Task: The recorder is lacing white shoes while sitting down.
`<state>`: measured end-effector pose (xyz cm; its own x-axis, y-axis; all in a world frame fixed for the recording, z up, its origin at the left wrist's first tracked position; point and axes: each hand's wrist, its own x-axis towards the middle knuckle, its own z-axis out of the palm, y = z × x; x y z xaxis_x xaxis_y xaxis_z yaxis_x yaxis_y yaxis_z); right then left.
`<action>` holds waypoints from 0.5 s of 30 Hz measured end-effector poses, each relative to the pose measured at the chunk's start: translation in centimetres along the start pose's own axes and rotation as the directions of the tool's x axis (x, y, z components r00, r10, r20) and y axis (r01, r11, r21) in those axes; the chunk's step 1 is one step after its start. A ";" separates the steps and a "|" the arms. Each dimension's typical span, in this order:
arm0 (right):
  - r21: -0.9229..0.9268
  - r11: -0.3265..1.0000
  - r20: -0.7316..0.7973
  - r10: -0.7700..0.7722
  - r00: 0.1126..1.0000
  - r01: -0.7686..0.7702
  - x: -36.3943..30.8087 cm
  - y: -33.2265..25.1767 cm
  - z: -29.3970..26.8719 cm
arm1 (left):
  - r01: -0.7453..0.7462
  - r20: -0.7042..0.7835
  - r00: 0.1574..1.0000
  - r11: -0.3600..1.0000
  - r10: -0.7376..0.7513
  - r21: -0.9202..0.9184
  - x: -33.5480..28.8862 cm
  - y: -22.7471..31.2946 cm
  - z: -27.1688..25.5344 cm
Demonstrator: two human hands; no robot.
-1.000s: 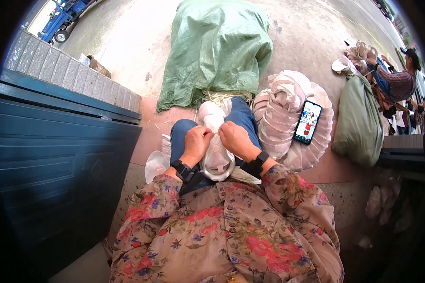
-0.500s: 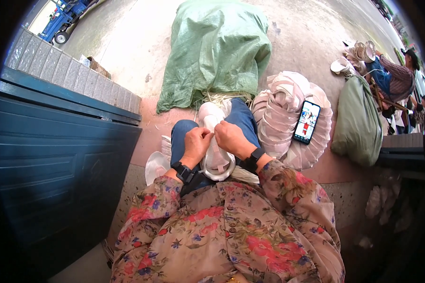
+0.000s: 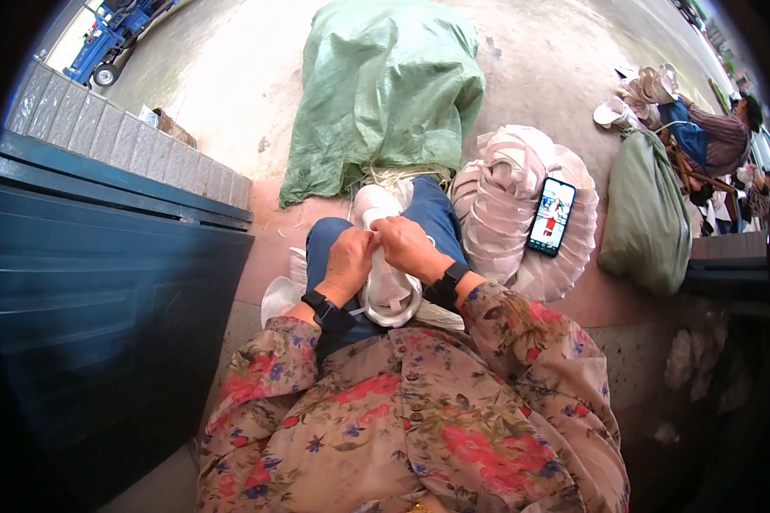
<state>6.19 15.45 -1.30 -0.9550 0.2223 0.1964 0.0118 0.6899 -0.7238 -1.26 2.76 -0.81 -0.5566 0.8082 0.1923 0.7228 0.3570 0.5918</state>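
A whitish shoe upper [image 3: 391, 295] lies lengthwise across my lap, between my knees, with a pale ring-like rim at its near end. Over its middle, my left hand [image 3: 348, 262] is closed with thumb and fingers pinched together. My right hand [image 3: 406, 246] meets it from the other side, fingertips also pinched and touching or almost touching the left ones. Whatever thin thing sits between the fingertips is too small to make out. The hands cover the middle of the upper. Its far end [image 3: 375, 202] shows beyond them.
Stacked pale shoe uppers [image 3: 500, 205] stand right of my knee, with a lit phone [image 3: 552, 216] leaning on them. Ahead lies a big green woven sack [image 3: 381, 94]. A blue door [image 3: 111, 316] flanks my left. Far right are another sack [image 3: 646, 218] and a seated person [image 3: 719, 137].
My right hand has shifted slightly left, and the two hands' fingertips have come together over the upper. The whole view has drifted a little.
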 end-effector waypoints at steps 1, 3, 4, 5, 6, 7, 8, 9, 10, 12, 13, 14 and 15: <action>0.005 1.000 0.010 0.019 1.000 -0.019 0.1 -0.2 -0.1 | -0.005 0.000 1.000 1.000 0.005 -0.003 0.1 -0.4 -0.1; -0.009 0.997 -0.002 0.081 0.997 -0.081 0.1 -0.6 -0.3 | -0.231 0.051 0.973 0.968 0.227 0.095 0.4 -1.2 -0.3; -0.017 0.990 -0.013 0.143 0.990 -0.143 -0.1 -0.8 -0.5 | -0.274 0.104 0.959 0.953 0.262 0.127 0.7 -1.2 -0.8; -0.021 0.989 -0.020 0.147 0.989 -0.147 -0.3 -0.7 -0.6 | -0.283 0.106 0.957 0.951 0.270 0.124 1.0 -1.2 -1.1; 0.017 0.986 -0.031 0.165 0.986 -0.164 -0.6 -0.5 -0.6 | -0.353 0.160 0.931 0.922 0.329 0.162 1.4 -1.2 -1.4; 0.056 0.982 -0.041 0.181 0.983 -0.179 -0.7 -0.5 -0.7 | -0.422 0.214 0.899 0.885 0.381 0.197 1.6 -1.4 -1.7; 0.054 0.982 -0.048 0.183 0.982 -0.180 -1.1 -0.6 -0.8 | -0.449 0.258 0.885 0.857 0.388 0.251 1.6 -1.7 -1.7; 0.052 0.988 -0.096 0.153 0.984 -0.148 -1.7 -0.8 -1.0 | -0.454 0.259 0.883 0.855 0.392 0.251 1.3 -2.1 -2.0; 0.049 0.992 -0.143 0.122 0.982 -0.116 -2.2 -0.9 -1.3 | -0.410 0.248 0.906 0.853 0.342 0.322 1.0 -2.7 -2.5; 0.091 0.972 -0.057 0.223 0.973 -0.217 -3.4 -0.4 -3.2 | -0.296 0.217 0.951 0.851 0.221 0.433 0.0 -4.9 -5.6; 0.122 0.942 0.039 0.312 0.949 -0.314 -4.0 -0.1 -4.3 | -0.223 0.194 0.970 0.851 0.146 0.475 -0.9 -6.8 -8.6; 0.225 0.912 0.079 0.333 0.940 -0.342 -5.0 0.4 -5.6 | -0.076 0.139 0.990 0.806 -0.008 0.587 -1.9 -9.2 -11.3; 0.324 0.871 0.122 0.348 0.929 -0.369 -6.1 0.8 -6.9 | 0.127 0.004 0.987 0.804 -0.159 0.580 -3.1 -11.3 -14.3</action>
<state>14.05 19.35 1.47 -0.9196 0.3628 -0.1504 0.2667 0.2957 -0.9173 -13.58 -10.45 3.11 -0.6627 0.7431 0.0930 0.7484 0.6616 0.0460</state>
